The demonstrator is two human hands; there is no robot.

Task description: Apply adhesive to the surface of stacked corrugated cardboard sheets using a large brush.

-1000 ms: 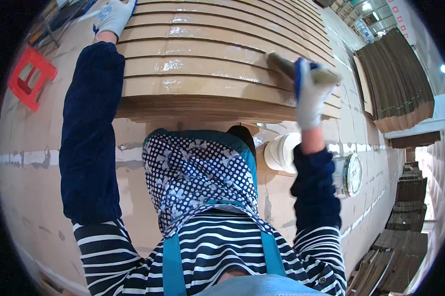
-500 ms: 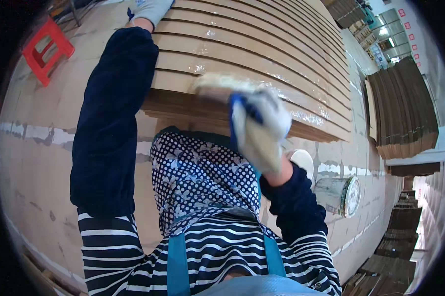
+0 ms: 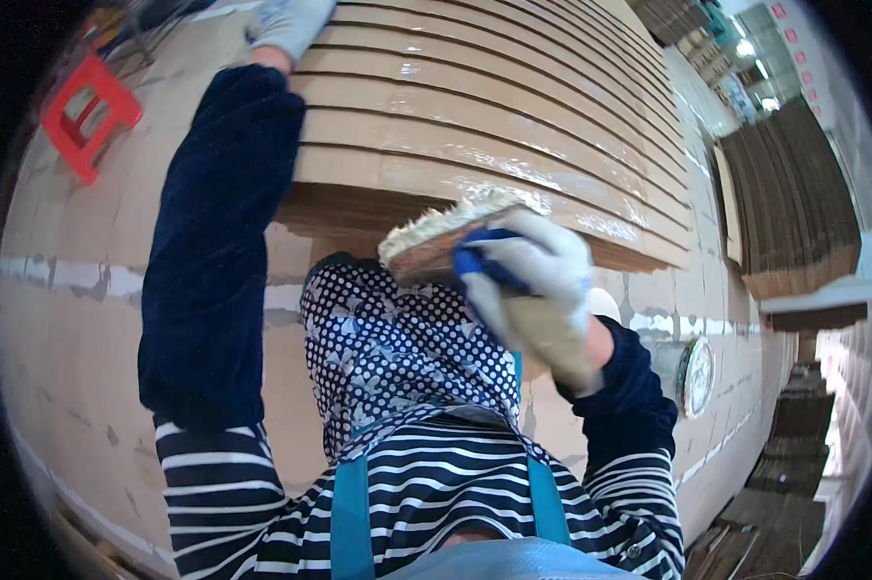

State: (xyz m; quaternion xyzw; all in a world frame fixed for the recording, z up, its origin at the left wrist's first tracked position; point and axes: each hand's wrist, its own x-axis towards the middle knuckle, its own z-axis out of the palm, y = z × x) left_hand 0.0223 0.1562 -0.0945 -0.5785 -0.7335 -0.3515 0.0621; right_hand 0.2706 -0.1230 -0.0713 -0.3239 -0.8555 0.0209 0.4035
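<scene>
My right hand [image 3: 542,275], in a white and blue work glove, grips a wide brush [image 3: 426,253] with a brown wooden body and shaggy pale bristles. The brush is tilted at the near edge of a stack of cardboard sheets [image 3: 359,159], bristles facing the sheets; whether they touch is unclear. The sheets are fanned out in steps, and their exposed strips gleam as if wet. At the far left side of this stack is my left hand [image 3: 291,27], also gloved. Its fingers run out at the top of the picture, so their pose is hidden.
A red plastic stool [image 3: 90,116] stands on the floor at left. To my right are a bucket [image 3: 695,377] and a white round thing [image 3: 603,304] partly behind my wrist. More cardboard stacks [image 3: 794,198] line the right side. My dotted apron [image 3: 407,348] hangs close to the near stack edge.
My right hand and the brush have moved toward me and slightly right, from over the sheets to their near edge. My left hand has shifted slightly left.
</scene>
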